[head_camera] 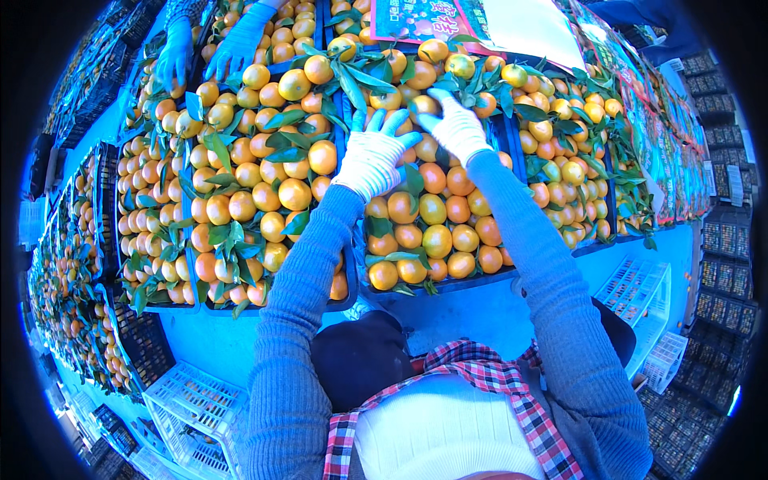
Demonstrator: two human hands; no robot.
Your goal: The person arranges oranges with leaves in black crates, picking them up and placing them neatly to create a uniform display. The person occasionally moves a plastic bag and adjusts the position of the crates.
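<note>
My left hand [377, 153], in a white glove with blue fingertips, rests palm down over the middle crate with its fingers apart. Mandarin oranges [437, 241] fill the dark plastic crate [444, 285] beneath it in rows, some with green leaves. At the far part of this crate, the thumb and fingers of my right hand [459, 129], gloved the same way, are around one mandarin [424, 105]. A leafy cluster [474, 84] lies just beyond that hand. Both forearms hide parts of the crates.
Another person's blue-gloved hands [231, 54] touch fruit at the far left. Full crates [240, 207] stand on both sides. Printed cardboard sheets [420, 21] lie at the back. White plastic baskets [195, 399] stand lower left, with another basket [636, 288] at right.
</note>
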